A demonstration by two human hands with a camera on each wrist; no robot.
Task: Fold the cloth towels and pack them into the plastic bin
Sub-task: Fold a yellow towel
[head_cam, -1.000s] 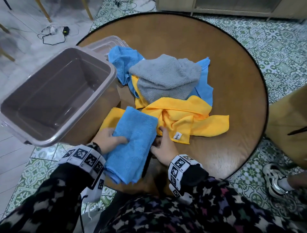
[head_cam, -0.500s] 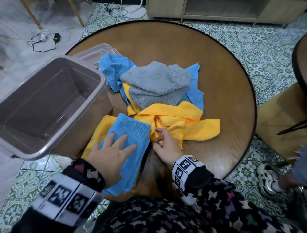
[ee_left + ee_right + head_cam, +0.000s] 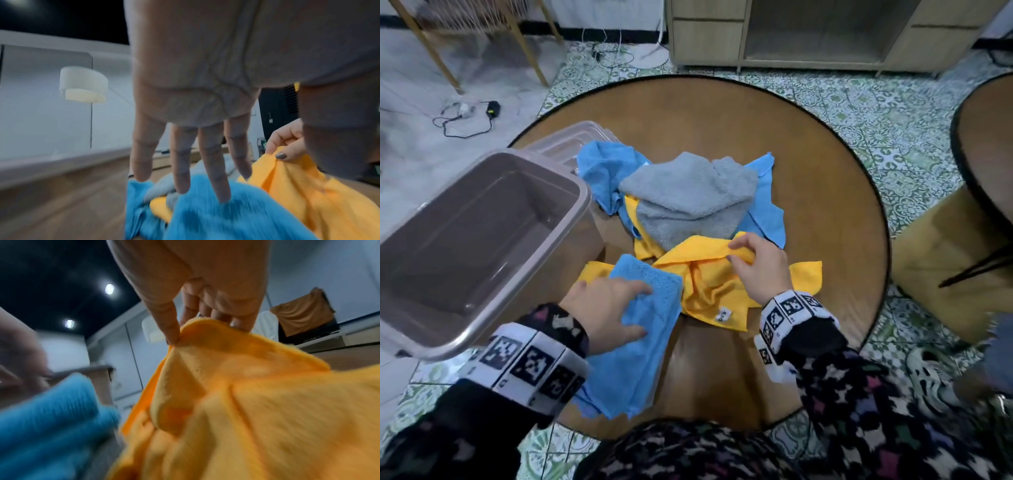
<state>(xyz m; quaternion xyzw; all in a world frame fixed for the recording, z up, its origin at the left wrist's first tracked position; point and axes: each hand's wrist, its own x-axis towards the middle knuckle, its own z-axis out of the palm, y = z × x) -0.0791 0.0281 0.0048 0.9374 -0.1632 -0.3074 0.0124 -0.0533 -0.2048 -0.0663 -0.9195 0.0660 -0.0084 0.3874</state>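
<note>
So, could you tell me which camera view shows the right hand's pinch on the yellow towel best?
The right wrist view: the right hand pinches a raised fold of the yellow towel between thumb and fingers, close up. The head view shows the grip from above, partly hidden by the hand. The left wrist view catches only fingertips at its edge.

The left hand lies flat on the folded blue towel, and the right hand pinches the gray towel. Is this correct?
Not quite. The right hand pinches the yellow towel, not the gray one, as the right wrist view shows. The left hand does lie flat on the folded blue towel.
</note>
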